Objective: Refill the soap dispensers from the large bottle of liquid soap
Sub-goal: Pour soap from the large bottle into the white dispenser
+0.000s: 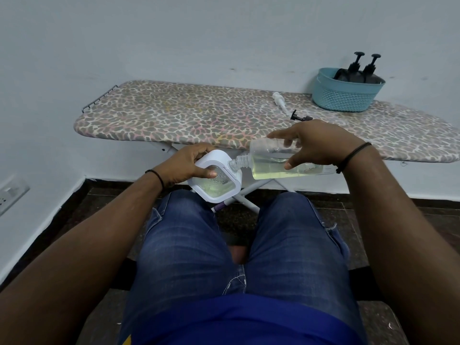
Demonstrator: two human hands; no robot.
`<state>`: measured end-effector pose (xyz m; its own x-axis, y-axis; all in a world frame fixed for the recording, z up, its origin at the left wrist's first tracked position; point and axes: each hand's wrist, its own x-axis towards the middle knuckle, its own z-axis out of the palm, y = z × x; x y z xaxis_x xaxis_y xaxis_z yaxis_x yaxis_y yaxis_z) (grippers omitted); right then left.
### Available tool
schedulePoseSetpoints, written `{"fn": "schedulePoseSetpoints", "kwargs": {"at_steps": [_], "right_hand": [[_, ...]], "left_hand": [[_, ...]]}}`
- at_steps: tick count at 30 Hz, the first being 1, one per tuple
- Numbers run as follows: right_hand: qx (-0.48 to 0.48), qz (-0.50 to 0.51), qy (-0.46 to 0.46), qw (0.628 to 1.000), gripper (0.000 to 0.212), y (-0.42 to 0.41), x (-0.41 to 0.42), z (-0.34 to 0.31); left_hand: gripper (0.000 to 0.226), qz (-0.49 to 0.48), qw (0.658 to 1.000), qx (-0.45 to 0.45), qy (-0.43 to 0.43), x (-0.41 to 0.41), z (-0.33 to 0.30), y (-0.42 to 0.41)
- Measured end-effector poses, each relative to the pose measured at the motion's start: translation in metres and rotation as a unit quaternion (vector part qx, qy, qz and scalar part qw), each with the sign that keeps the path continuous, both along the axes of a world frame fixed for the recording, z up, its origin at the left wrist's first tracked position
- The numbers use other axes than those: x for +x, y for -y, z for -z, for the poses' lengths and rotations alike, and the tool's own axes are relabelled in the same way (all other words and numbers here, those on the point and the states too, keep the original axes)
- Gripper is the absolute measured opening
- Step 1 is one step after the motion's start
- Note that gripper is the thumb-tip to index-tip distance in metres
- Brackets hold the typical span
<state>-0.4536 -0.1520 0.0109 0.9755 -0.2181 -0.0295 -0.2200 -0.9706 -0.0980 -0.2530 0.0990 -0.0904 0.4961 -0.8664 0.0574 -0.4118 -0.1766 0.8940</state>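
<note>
My right hand (316, 143) grips a clear bottle (273, 168) of pale yellow liquid soap, tipped on its side with the open neck pointing left. The neck touches the top edge of a white square soap dispenser (221, 158), which my left hand (189, 163) holds tilted above my knees, thumb across its clear window. Yellowish liquid shows inside the dispenser. A white pump head (280, 100) and a black pump head (300, 117) lie loose on the ironing board (174, 115). Two dark pump bottles (361, 70) stand in a teal basket (346, 95).
The ironing board with a leopard-print cover stands against a white wall, its metal legs behind the dispenser. The teal basket sits at its right end. My legs in blue jeans fill the foreground over a dark floor. A wall socket (12, 192) is low on the left.
</note>
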Motion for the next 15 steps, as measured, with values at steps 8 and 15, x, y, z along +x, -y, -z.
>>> {"fn": "schedulePoseSetpoints", "kwargs": {"at_steps": [8,15], "right_hand": [[0.000,0.002,-0.004,1.000,0.084,-0.0010,0.0001,-0.0009],[0.000,0.000,-0.006,1.000,0.084,-0.0019,-0.0004,-0.0014]], "left_hand": [[0.058,0.002,1.000,0.002,0.005,-0.0001,-0.0003,0.0000],[0.054,0.007,1.000,0.002,0.001,0.0011,0.0004,0.0002]]}}
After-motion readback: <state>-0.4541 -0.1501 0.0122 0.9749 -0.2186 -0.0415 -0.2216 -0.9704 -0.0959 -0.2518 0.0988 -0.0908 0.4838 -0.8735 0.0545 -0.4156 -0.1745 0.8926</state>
